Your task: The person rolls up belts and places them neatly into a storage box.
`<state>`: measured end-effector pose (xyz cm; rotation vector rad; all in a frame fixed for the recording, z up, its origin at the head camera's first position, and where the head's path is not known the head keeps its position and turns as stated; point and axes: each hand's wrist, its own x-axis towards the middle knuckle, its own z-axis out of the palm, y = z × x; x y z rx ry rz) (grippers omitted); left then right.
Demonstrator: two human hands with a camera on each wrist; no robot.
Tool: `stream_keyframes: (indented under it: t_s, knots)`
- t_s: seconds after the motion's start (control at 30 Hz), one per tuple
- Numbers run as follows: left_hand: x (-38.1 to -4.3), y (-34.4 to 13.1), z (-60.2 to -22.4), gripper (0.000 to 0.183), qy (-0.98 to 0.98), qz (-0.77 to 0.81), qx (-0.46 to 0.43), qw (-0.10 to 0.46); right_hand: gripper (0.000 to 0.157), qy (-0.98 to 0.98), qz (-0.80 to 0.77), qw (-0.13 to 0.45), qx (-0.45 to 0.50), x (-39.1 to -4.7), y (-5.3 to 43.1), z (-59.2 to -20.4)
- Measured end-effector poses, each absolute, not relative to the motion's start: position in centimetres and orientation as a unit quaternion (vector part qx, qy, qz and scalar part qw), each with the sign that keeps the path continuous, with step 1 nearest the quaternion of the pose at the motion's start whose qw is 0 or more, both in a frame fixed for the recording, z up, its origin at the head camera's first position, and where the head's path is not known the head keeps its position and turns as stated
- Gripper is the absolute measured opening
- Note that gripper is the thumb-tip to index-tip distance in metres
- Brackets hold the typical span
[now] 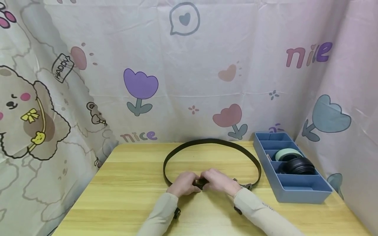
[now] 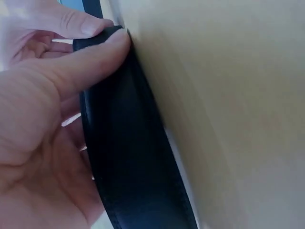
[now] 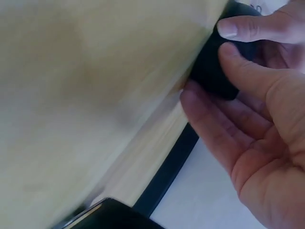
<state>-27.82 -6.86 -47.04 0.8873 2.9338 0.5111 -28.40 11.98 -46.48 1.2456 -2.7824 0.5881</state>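
A black belt (image 1: 211,141) stands on its edge on the table in a wide loop, with its metal buckle (image 1: 249,186) by the right forearm. At the near side of the loop my two hands meet. My left hand (image 1: 183,184) pinches the strap between thumb and fingers; in the left wrist view the belt's smooth, stitched face (image 2: 136,157) runs down from the thumb. My right hand (image 1: 219,181) pinches the strap close beside it, its thumb and fingers around a short dark end (image 3: 209,67) in the right wrist view. Fingers partly hide that stretch.
A blue-grey divided box (image 1: 304,197) stands on the right of the wooden table (image 1: 118,190). Its compartments hold a pale green rolled strap (image 1: 286,151) and a black rolled belt (image 1: 299,166). A printed curtain (image 1: 189,65) hangs behind the table and along both sides.
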Motion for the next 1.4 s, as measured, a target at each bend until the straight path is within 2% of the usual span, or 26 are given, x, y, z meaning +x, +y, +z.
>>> stream_keyframes:
  t_s: [0.23,0.4,0.6,0.8,0.9,1.1,1.23,1.4]
  knots:
    - [-27.7,-6.4,-47.1,0.011,0.944,0.118,0.307,-0.010,0.011,-0.881,0.199,-0.007,0.429,-28.8,12.3,-46.4]
    - [-27.4,-5.9,-47.3,0.026,0.941,0.101,0.321,-0.028,0.003,-0.864,0.193,-0.019,0.465,-29.0,12.3,-46.5]
    - [-27.1,-5.6,-47.3,0.035,0.942,0.098,0.318,-0.045,0.003,-0.871,0.180,-0.030,0.457,-28.6,12.4,-46.6]
    - [-27.1,-5.4,-46.8,0.026,0.932,0.087,0.350,-0.020,0.015,-0.876,0.181,-0.013,0.447,-28.5,12.9,-46.7]
    - [-27.1,-5.2,-46.8,0.026,0.932,0.079,0.353,-0.017,0.012,-0.886,0.202,-0.004,0.418,-28.4,13.2,-46.8]
    - [-26.9,-4.6,-47.0,0.036,0.932,0.070,0.352,-0.048,0.009,-0.900,0.204,0.035,0.382,-28.1,13.2,-47.1]
    - [-27.1,-4.8,-46.8,0.037,0.925,0.117,0.361,-0.018,0.009,-0.904,0.203,0.038,0.375,-27.8,12.9,-47.2]
    - [-27.4,-5.4,-46.3,0.027,0.905,0.153,0.394,0.036,0.013,-0.913,0.190,0.036,0.359,-27.9,12.6,-47.2]
